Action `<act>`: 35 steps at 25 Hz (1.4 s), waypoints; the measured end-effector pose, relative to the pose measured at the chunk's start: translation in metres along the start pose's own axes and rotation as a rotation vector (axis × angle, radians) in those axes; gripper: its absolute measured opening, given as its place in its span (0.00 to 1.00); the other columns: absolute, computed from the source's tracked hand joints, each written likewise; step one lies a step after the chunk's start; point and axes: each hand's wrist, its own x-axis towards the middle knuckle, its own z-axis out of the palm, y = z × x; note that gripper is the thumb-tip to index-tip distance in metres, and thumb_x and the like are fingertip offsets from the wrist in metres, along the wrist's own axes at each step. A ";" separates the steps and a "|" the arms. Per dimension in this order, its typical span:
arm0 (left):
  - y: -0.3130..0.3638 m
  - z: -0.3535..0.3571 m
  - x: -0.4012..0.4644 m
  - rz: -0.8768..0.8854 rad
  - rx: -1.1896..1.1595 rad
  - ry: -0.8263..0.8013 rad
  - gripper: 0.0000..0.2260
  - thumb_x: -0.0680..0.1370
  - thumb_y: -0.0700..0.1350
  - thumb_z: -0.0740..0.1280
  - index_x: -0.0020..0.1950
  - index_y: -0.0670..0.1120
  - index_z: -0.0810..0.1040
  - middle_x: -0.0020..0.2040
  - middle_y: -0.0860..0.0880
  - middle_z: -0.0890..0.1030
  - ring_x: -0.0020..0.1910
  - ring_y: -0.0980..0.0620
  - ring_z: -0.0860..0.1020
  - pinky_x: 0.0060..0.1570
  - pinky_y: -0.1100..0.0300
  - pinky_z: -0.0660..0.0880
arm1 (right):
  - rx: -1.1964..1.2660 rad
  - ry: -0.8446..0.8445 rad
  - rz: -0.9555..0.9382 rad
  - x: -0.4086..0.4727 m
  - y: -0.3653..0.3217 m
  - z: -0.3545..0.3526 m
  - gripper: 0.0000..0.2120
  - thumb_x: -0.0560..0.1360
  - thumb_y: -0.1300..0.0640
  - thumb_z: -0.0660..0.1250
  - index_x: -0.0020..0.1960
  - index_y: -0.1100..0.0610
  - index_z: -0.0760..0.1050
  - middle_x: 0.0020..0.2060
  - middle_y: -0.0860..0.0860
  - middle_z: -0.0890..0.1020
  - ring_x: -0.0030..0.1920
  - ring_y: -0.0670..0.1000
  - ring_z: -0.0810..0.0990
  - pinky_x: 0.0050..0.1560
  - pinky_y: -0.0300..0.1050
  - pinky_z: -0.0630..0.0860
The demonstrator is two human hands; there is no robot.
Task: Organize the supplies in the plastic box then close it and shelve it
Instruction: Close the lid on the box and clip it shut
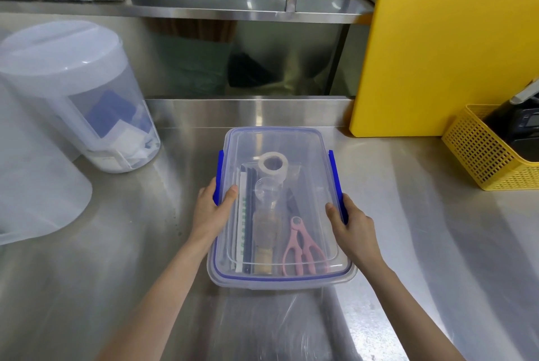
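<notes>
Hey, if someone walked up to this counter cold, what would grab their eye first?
Probably the clear plastic box with blue clips at the centre of the steel counter, gripped by the left hand and right hand at its sides, lid on. Inside show pink scissors and a white tape roll. Behind to the right, a big yellow cutting board stands upright.

I see bare counter [408, 244] open on both sides of the plastic box [280, 279]; a yellow cutting board [437, 63], yellow basket [478, 162] and lidded container [81, 92] hem the back.
</notes>
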 end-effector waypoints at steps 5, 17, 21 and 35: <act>0.002 0.002 0.001 0.097 0.169 0.045 0.17 0.78 0.51 0.59 0.63 0.44 0.70 0.54 0.48 0.68 0.45 0.53 0.74 0.50 0.56 0.73 | 0.007 -0.005 0.010 0.001 0.000 0.001 0.17 0.79 0.54 0.57 0.63 0.63 0.68 0.53 0.59 0.80 0.31 0.41 0.70 0.30 0.19 0.69; 0.001 -0.002 0.005 0.144 0.238 0.028 0.16 0.78 0.49 0.59 0.62 0.42 0.70 0.52 0.48 0.68 0.43 0.56 0.72 0.48 0.60 0.70 | 0.010 0.003 -0.011 0.000 0.000 0.000 0.17 0.79 0.55 0.57 0.62 0.65 0.69 0.46 0.55 0.76 0.30 0.41 0.69 0.30 0.18 0.68; 0.002 -0.001 0.004 0.124 0.212 0.027 0.16 0.78 0.50 0.59 0.63 0.43 0.69 0.53 0.49 0.67 0.45 0.55 0.73 0.49 0.59 0.71 | 0.009 0.007 -0.007 0.000 -0.001 0.001 0.16 0.79 0.55 0.58 0.61 0.65 0.69 0.44 0.51 0.73 0.30 0.41 0.68 0.29 0.19 0.67; 0.007 -0.011 -0.009 0.085 0.097 -0.086 0.17 0.77 0.51 0.61 0.65 0.49 0.68 0.53 0.52 0.75 0.57 0.49 0.76 0.55 0.54 0.72 | 0.093 -0.056 0.141 -0.003 -0.008 -0.007 0.16 0.79 0.51 0.58 0.59 0.61 0.70 0.47 0.52 0.76 0.42 0.51 0.74 0.33 0.33 0.67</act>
